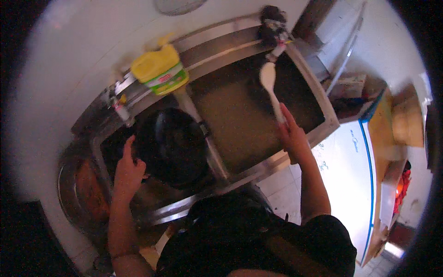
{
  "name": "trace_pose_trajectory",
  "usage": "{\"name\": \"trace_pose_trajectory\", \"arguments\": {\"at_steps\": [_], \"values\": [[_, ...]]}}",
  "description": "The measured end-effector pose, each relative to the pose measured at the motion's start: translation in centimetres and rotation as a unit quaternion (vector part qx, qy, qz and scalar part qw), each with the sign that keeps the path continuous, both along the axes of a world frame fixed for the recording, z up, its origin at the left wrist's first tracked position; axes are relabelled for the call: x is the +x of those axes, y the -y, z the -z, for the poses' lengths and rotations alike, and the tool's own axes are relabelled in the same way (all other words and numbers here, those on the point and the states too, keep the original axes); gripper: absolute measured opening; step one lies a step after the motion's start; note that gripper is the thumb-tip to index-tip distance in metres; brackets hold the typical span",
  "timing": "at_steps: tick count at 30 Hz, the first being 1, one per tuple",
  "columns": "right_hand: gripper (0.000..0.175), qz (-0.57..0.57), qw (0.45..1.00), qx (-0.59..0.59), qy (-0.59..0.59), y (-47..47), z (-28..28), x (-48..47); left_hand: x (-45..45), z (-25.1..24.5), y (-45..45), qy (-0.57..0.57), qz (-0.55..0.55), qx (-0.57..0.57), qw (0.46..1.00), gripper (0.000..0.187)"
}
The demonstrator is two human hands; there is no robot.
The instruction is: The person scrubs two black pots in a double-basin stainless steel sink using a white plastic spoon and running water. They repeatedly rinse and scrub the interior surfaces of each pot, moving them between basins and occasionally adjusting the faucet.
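Note:
My right hand grips the handle of a pale rice paddle or spoon, held over the right basin of a double metal sink, its head near the right faucet. My left hand is at the left side of a dark round pan in the left basin. The index finger points forward along its edge, and the other fingers are bent. Dimness hides whether the left hand holds the pan's rim.
A yellow jug stands on the sink's back ledge between the left faucet and right faucet. A large round metal vessel sits left of the sink. A white chest-like appliance is at the right.

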State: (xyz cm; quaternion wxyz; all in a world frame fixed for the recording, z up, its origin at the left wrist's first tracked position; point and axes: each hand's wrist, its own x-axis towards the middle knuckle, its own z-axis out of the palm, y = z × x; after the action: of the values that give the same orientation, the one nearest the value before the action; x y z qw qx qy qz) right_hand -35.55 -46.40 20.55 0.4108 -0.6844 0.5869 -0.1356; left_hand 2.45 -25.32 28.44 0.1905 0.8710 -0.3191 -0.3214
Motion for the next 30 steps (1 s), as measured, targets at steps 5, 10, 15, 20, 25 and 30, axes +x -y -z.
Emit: {"name": "trace_pose_trajectory", "arguments": {"at_steps": [5,10,15,20,25,30], "values": [[0.058,0.156,0.987,0.037,-0.005,0.1,2.4,-8.6,-5.3,11.9,11.9,-0.392,-0.035,-0.130,0.910,0.084],[0.059,0.156,0.986,0.045,-0.033,0.0,2.9,-10.5,-16.6,22.8,25.8,-0.403,-0.024,-0.152,0.902,0.083],[0.055,0.151,0.986,0.068,-0.003,-0.5,4.6,-8.4,-18.1,25.1,22.6,-0.497,-0.099,-0.199,0.839,0.069],[0.057,-0.075,0.980,0.152,0.105,-1.3,7.7,-1.9,-7.7,27.4,4.7,-0.070,-0.140,-0.311,0.937,0.030],[0.064,-0.463,0.867,0.139,-0.120,-6.8,11.3,14.5,-1.6,34.7,-14.2,0.000,-0.126,0.076,0.989,0.061],[0.069,-0.575,0.775,-0.001,-0.262,-12.5,18.3,22.9,-5.2,44.3,-13.2,-0.413,-0.368,0.036,0.832,0.049]]}}
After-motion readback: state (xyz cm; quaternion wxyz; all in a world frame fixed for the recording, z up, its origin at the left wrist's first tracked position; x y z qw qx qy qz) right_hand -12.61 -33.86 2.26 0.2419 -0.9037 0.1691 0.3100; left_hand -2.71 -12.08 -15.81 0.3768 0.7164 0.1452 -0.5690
